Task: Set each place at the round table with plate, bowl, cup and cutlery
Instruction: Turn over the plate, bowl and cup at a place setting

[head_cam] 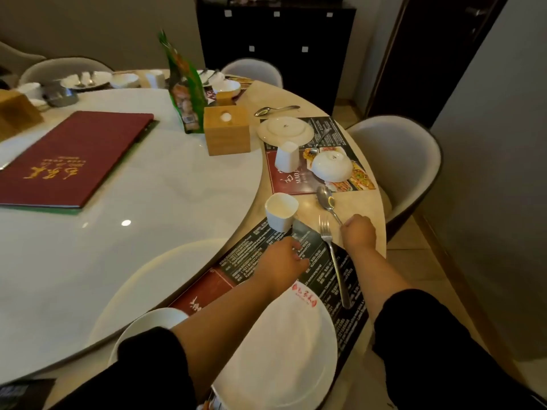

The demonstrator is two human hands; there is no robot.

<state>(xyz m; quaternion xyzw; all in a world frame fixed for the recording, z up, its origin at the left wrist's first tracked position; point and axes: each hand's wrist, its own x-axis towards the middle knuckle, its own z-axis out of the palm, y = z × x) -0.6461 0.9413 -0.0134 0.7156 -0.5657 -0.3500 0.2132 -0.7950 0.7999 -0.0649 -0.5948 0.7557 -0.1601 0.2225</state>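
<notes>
At the near place a white plate (284,350) lies on a printed placemat (322,261), with a white bowl (142,327) to its left under my left arm. A white cup (280,211) stands upright at the mat's far corner. A fork (333,255) lies on the mat. My right hand (358,232) is closed on the handle of a spoon (325,199) that rests on the table. My left hand (284,261) hovers over the mat just below the cup, fingers curled, holding nothing I can see.
The neighbouring place has an upturned plate (284,132), upturned cup (286,157), upturned bowl (332,167), a fork (319,140) and a spoon (276,109). On the turntable (148,184) are a wooden box (227,130), a red menu (74,158) and a green packet (185,90). A chair (399,161) stands at the right.
</notes>
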